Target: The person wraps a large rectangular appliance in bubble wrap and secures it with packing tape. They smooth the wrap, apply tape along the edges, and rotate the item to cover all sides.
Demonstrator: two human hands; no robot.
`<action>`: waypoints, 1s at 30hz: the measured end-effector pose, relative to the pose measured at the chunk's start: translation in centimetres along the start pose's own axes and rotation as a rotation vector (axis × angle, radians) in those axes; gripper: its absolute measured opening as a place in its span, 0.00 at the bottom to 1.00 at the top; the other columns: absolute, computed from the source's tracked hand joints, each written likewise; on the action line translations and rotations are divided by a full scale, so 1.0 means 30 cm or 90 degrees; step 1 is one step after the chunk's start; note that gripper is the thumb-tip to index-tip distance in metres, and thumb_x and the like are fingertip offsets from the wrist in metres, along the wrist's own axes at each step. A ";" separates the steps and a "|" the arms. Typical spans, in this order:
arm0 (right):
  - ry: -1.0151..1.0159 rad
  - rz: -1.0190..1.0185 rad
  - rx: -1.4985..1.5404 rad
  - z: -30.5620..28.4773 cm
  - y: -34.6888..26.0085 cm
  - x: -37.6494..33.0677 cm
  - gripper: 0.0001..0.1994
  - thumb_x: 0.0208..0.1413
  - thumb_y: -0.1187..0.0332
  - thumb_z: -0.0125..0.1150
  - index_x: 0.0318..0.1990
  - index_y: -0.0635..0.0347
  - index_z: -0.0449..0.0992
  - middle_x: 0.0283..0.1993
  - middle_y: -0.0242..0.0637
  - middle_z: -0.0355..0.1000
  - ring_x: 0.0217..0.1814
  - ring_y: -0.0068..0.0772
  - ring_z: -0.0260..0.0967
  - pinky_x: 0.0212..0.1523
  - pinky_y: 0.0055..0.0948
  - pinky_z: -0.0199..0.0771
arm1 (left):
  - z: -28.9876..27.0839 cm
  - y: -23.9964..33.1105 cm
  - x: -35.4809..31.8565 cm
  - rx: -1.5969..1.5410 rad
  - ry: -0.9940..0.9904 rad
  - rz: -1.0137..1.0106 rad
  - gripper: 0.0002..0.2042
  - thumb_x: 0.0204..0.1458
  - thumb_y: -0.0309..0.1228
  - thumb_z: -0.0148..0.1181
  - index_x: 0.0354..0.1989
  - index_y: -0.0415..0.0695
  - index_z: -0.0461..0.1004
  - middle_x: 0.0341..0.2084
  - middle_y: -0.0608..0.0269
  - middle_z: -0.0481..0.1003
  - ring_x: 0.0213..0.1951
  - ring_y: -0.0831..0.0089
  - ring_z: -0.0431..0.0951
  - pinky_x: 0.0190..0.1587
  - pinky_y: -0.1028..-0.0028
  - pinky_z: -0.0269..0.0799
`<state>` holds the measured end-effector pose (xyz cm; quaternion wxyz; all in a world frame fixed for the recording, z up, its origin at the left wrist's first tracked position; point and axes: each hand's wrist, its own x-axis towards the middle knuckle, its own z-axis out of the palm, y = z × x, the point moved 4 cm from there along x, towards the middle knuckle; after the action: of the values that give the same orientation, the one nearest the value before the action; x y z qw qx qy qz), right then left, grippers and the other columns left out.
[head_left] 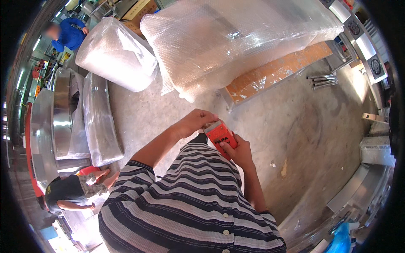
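**Between 2 hands, a small orange-red tool held at chest height**

Close against the striped shirt (190,202), a small orange-red handheld tool (220,137) sits between both hands, just above the person's chest. It looks light and rigid, a hard plastic body that should neither flex nor crush under a firm pinch; the smooth shell could slip if held by fingertips alone, so the flat sides of the body seem the safest place to take hold. What kind of tool it is cannot be told for sure; a tape dispenser is a fair guess.

Beneath the tool, the right hand (238,152) is closed around its lower end, thumb lying across the printed face, fingers wrapped behind. Above the tool, the left hand (195,120) curls over its top edge, fingers bent down and pinching at something there; the exact contact is hidden by the knuckles. Both forearms are bent inward, elbows out.

Beyond the fingers lies bare concrete floor (295,126), then an orange board (274,74) under a large bubble-wrapped bundle (236,38), with a bubble-wrap roll (116,57) further left. Another person in black crouches at lower left (69,192).
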<state>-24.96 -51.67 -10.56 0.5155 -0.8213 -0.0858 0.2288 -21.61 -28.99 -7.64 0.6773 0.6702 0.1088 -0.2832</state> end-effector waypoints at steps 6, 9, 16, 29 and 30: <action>0.042 -0.076 0.003 0.036 -0.216 0.129 0.36 0.56 0.47 0.71 0.58 0.73 0.73 0.39 0.58 0.81 0.44 0.55 0.83 0.43 0.42 0.81 | -0.202 0.219 0.014 0.051 0.041 0.100 0.12 0.59 0.34 0.69 0.44 0.38 0.83 0.32 0.66 0.81 0.34 0.79 0.78 0.41 0.76 0.75; 0.075 -0.039 0.027 0.062 -0.277 0.211 0.29 0.57 0.49 0.71 0.49 0.71 0.76 0.34 0.53 0.80 0.37 0.44 0.80 0.38 0.38 0.79 | -0.380 0.330 0.047 0.118 0.259 0.285 0.08 0.60 0.30 0.66 0.40 0.37 0.83 0.33 0.65 0.83 0.35 0.76 0.80 0.41 0.74 0.76; 0.093 0.037 0.105 0.143 -0.251 0.349 0.25 0.59 0.48 0.70 0.37 0.69 0.80 0.28 0.46 0.80 0.29 0.34 0.77 0.33 0.36 0.76 | -0.586 0.389 0.155 0.775 0.718 0.467 0.19 0.55 0.46 0.69 0.53 0.55 0.83 0.62 0.47 0.71 0.69 0.49 0.62 0.68 0.52 0.57; 0.062 -0.009 0.103 0.260 0.021 0.459 0.19 0.61 0.54 0.68 0.40 0.66 0.79 0.30 0.40 0.79 0.31 0.26 0.76 0.34 0.30 0.76 | -0.536 0.404 0.111 0.803 0.643 0.425 0.23 0.60 0.40 0.63 0.63 0.50 0.75 0.66 0.50 0.68 0.67 0.53 0.66 0.66 0.54 0.61; 0.059 -0.034 0.121 0.287 0.063 0.511 0.21 0.60 0.52 0.69 0.39 0.66 0.79 0.29 0.43 0.80 0.31 0.30 0.78 0.34 0.33 0.77 | -0.498 0.359 0.104 0.808 0.545 0.495 0.21 0.58 0.33 0.61 0.62 0.47 0.75 0.64 0.50 0.70 0.67 0.53 0.67 0.67 0.55 0.61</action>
<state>-15.65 -39.79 -19.77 0.6005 -0.7757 -0.0618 0.1841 -9.88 -15.87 -1.33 0.1239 0.9611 -0.0616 0.2389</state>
